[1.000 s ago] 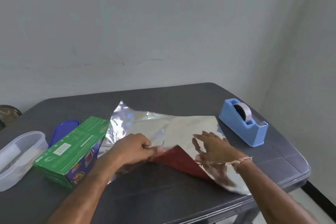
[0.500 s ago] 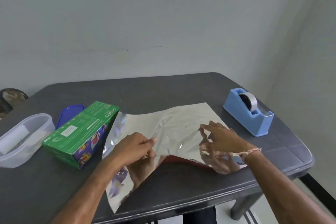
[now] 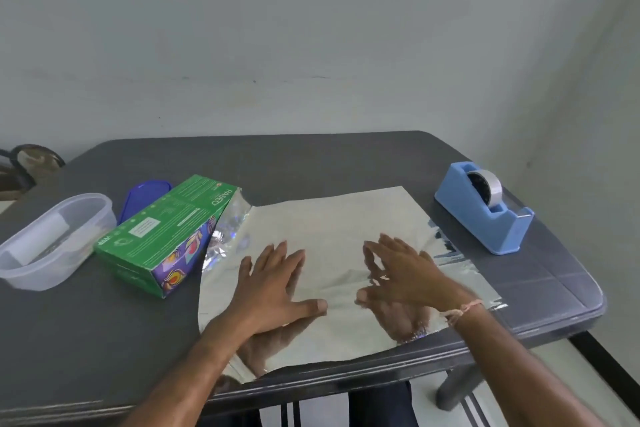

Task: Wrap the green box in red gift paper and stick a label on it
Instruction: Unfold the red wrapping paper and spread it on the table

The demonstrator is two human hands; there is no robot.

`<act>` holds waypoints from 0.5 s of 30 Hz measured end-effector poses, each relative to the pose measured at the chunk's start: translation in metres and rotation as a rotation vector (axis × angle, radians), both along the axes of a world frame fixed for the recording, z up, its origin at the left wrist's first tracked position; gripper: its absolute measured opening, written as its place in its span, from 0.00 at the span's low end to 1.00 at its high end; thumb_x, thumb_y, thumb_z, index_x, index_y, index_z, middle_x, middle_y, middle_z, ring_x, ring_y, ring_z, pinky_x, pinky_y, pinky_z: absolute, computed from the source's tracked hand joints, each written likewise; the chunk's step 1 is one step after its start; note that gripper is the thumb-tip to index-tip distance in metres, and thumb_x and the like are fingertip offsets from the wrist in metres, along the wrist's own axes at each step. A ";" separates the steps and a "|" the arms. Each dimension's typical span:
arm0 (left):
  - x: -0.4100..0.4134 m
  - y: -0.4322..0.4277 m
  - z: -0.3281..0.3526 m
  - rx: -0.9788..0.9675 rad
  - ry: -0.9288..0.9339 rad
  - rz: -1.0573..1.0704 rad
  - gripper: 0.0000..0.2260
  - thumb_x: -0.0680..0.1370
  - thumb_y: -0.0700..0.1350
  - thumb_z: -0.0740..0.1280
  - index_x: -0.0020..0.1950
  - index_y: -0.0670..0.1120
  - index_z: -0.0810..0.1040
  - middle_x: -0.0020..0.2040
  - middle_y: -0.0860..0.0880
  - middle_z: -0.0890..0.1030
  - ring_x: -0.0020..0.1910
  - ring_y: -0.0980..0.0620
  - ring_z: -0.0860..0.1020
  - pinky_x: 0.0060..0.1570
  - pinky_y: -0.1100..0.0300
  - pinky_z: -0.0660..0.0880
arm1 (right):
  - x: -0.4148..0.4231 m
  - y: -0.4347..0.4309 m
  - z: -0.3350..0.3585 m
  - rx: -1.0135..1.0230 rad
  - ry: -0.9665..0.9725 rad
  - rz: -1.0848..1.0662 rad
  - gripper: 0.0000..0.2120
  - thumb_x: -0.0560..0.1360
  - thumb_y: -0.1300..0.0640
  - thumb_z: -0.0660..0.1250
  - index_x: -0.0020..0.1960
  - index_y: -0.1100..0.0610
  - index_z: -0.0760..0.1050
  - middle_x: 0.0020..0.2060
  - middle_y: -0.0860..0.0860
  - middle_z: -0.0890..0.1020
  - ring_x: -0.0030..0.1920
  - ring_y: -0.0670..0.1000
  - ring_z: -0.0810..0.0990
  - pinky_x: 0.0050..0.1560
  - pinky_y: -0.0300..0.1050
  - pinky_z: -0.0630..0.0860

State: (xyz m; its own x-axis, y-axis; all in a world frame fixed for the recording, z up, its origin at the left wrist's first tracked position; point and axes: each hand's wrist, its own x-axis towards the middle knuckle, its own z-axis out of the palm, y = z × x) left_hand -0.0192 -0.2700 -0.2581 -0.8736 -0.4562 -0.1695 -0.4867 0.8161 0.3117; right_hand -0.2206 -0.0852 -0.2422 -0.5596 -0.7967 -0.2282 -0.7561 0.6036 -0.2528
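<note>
**Wrapping barely begun: the sheet is only being laid out**

On the dark table (image 3: 311, 163) the gift paper (image 3: 332, 218) is lying spread with its silver face showing. Its far-left corner is riding up against the green box (image 3: 162, 236), which is sitting unwrapped just beside it. The left hand (image 3: 273, 284) and right hand (image 3: 401, 274) are pressing flat on the sheet, fingers splayed, grasping nothing. Placing the box, folding, taping from the blue tape dispenser (image 3: 485, 215) and labelling all seem to be waiting.

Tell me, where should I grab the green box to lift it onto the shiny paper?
Take the green box at its middle, from above: fingers on one long side, thumb on the other. It lies flat, long and narrow, nothing on top, so it should lift level.
</note>
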 end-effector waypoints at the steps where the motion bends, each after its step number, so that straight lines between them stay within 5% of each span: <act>1: 0.000 -0.001 0.000 0.012 0.003 -0.003 0.52 0.66 0.81 0.58 0.83 0.59 0.47 0.85 0.52 0.43 0.83 0.50 0.40 0.80 0.41 0.41 | 0.001 -0.002 0.003 0.012 -0.014 -0.004 0.48 0.68 0.25 0.65 0.81 0.43 0.52 0.83 0.49 0.50 0.82 0.56 0.49 0.77 0.68 0.52; 5: 0.003 0.000 0.007 0.082 0.089 0.003 0.59 0.57 0.85 0.53 0.83 0.58 0.53 0.85 0.51 0.48 0.83 0.50 0.46 0.80 0.44 0.46 | 0.024 -0.032 0.011 -0.155 -0.049 0.065 0.48 0.71 0.30 0.68 0.82 0.45 0.51 0.83 0.50 0.49 0.82 0.56 0.49 0.79 0.61 0.55; 8: 0.011 -0.008 0.023 0.054 0.443 0.110 0.43 0.68 0.76 0.64 0.77 0.54 0.69 0.79 0.49 0.66 0.79 0.49 0.63 0.77 0.48 0.61 | 0.041 -0.062 0.016 -0.241 -0.040 0.160 0.44 0.72 0.33 0.70 0.81 0.45 0.57 0.82 0.49 0.55 0.81 0.55 0.55 0.76 0.56 0.62; 10: 0.021 -0.028 0.040 -0.240 0.610 0.215 0.32 0.72 0.68 0.69 0.70 0.52 0.76 0.73 0.48 0.75 0.73 0.46 0.72 0.70 0.45 0.69 | 0.046 -0.078 0.015 -0.186 -0.012 0.199 0.43 0.70 0.29 0.69 0.79 0.41 0.59 0.80 0.47 0.60 0.79 0.54 0.58 0.74 0.56 0.65; 12: 0.041 -0.056 0.059 -0.457 0.547 0.379 0.34 0.70 0.69 0.71 0.70 0.52 0.74 0.73 0.46 0.73 0.72 0.42 0.71 0.67 0.42 0.70 | 0.049 -0.089 0.010 -0.073 0.085 0.235 0.41 0.69 0.26 0.66 0.77 0.38 0.61 0.78 0.44 0.63 0.77 0.54 0.62 0.71 0.59 0.65; 15: 0.073 -0.089 0.067 -0.406 0.168 0.590 0.46 0.67 0.75 0.69 0.78 0.52 0.63 0.78 0.41 0.63 0.77 0.39 0.62 0.71 0.38 0.62 | 0.053 -0.090 0.009 -0.059 0.152 0.252 0.31 0.74 0.30 0.64 0.74 0.37 0.64 0.78 0.43 0.63 0.76 0.54 0.63 0.71 0.62 0.63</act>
State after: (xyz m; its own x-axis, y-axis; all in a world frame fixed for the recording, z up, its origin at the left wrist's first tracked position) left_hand 0.0533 -0.3592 -0.1908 -0.4623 -0.8570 0.2276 -0.8530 0.5000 0.1498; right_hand -0.1679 -0.1757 -0.2336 -0.3664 -0.9244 -0.1061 -0.9123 0.3793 -0.1543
